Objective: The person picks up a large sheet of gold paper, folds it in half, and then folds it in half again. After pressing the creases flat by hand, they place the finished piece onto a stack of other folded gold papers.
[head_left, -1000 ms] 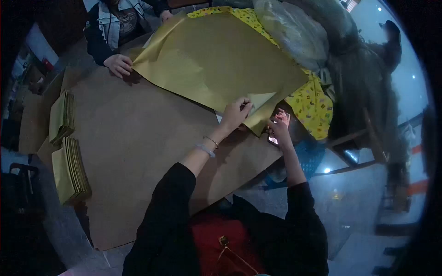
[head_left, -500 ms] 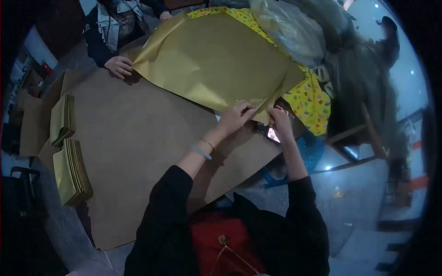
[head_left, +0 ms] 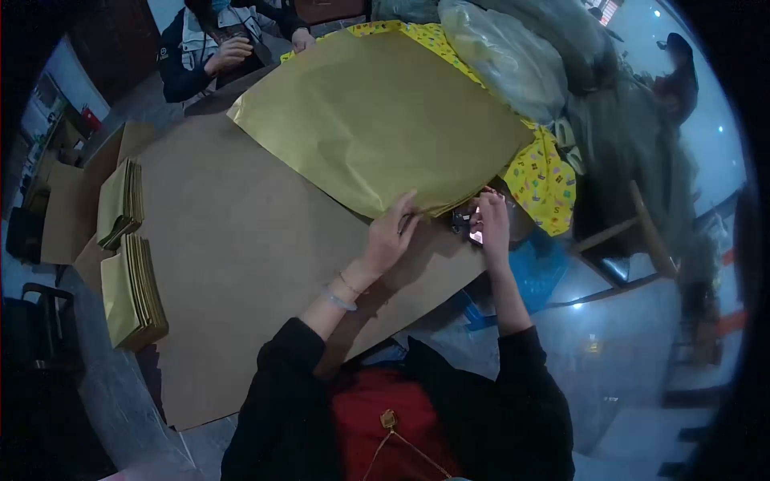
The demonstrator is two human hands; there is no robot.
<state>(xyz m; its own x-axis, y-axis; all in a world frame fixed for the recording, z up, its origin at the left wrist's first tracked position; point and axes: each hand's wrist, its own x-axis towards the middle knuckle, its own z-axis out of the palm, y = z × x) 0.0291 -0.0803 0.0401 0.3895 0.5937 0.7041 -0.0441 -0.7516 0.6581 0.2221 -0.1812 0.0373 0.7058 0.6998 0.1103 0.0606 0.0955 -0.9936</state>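
A large gold paper sheet (head_left: pixel 401 120) lies across the far part of the table, its near edge slightly rumpled. My left hand (head_left: pixel 389 234) is at that near edge, with thumb and fingers apart and the fingertips touching the paper. A bracelet and a pale bangle circle the wrist. My right hand (head_left: pixel 492 223) is right of the sheet's near corner, fingers bent together over a small device with a lit screen (head_left: pixel 476 236). The hand partly covers the device, and whatever its fingertips pinch is hidden.
Brown board (head_left: pixel 241 272) covers the table. Two stacks of folded gold paper (head_left: pixel 132 297) stand at its left edge, beside an open carton (head_left: pixel 76 204). Yellow patterned cloth (head_left: pixel 545 180) and plastic-wrapped bundles (head_left: pixel 513 60) are at the far right. Another person (head_left: pixel 233 56) is across the table.
The sheet has settled flatter. The other person's hand has left its left corner and risen toward their chest. My left hand moved slightly nearer me, and my right hand left the sheet's corner.
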